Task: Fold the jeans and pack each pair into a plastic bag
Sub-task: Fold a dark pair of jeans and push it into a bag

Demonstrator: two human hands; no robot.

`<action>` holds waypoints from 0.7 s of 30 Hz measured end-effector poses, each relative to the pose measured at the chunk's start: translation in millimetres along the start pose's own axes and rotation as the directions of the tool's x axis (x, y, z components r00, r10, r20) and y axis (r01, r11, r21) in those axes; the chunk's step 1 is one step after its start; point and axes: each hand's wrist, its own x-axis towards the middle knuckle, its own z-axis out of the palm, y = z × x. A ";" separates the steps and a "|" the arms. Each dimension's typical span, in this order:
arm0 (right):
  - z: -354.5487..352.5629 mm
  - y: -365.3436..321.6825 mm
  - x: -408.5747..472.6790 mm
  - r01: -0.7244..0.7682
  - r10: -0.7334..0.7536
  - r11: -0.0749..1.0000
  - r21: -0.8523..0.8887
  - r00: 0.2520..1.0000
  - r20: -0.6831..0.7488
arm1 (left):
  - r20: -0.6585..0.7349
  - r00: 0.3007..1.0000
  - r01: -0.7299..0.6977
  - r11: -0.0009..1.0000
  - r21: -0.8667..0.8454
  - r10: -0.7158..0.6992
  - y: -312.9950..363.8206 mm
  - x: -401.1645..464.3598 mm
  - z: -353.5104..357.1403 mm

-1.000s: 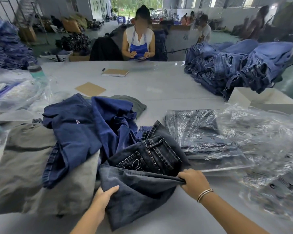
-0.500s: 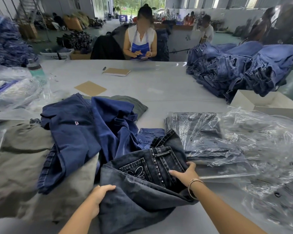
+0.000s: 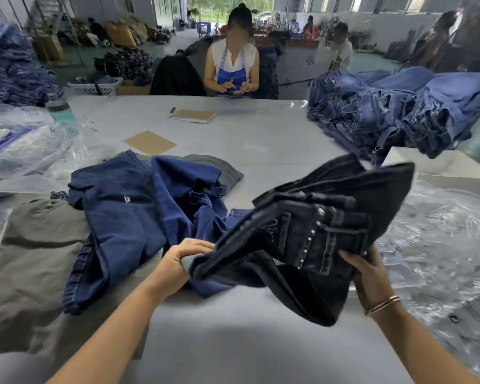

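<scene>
A dark charcoal pair of jeans [image 3: 316, 231] with studded back pockets hangs in the air above the grey table [image 3: 233, 342], bunched and blurred by motion. My left hand [image 3: 178, 264] grips its left edge. My right hand [image 3: 369, 275] holds its right side near the waistband, fingers curled round the cloth. Dark blue jeans [image 3: 128, 217] lie spread on the table to the left, over grey-olive garments [image 3: 36, 259]. Clear plastic bags [image 3: 441, 245] lie heaped at the right.
A tall stack of blue jeans [image 3: 399, 112] stands at the back right beside a white box [image 3: 449, 173]. Bagged garments [image 3: 20, 145] and a bottle [image 3: 60, 109] sit at the left. A notebook [image 3: 191, 116], a cardboard sheet [image 3: 149, 142] and a seated person [image 3: 234, 67] are across the table.
Both hands have lifted the charcoal jeans off the table and swung them up and to the right. They now hide the bagged pair that showed at the right.
</scene>
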 end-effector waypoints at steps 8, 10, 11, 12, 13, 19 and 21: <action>-92.0 54.0 -14.6 -0.564 0.599 0.797 0.215 0.694 -0.400 | 0.441 0.787 -0.260 0.417 0.871 -0.431 -92.4 -39.3 23.5; -94.8 60.5 -19.1 -0.583 0.597 0.795 0.169 0.702 -0.388 | 0.363 0.783 -0.197 0.353 0.915 -0.505 -101.3 -52.4 33.3; -93.7 60.6 -18.5 -0.581 0.575 0.806 0.114 0.722 -0.386 | 0.345 0.787 -0.215 0.297 0.930 -0.511 -98.8 -53.2 37.9; -90.9 58.6 -17.2 -0.578 0.548 0.815 0.046 0.741 -0.387 | 0.332 0.796 -0.235 0.247 0.940 -0.506 -93.7 -52.9 42.9; -87.7 56.9 -15.5 -0.579 0.526 0.815 -0.024 0.757 -0.388 | 0.311 0.806 -0.239 0.205 0.949 -0.504 -88.8 -52.6 49.5; -76.8 60.2 6.6 -0.512 0.415 0.851 -0.119 0.794 -0.445 | 0.202 0.816 -0.263 -0.037 0.964 -0.542 -74.3 -54.2 91.2; -67.3 57.2 12.1 -0.431 0.262 0.883 -0.187 0.782 -0.566 | 0.174 0.813 -0.249 -0.061 0.967 -0.556 -70.9 -54.4 102.2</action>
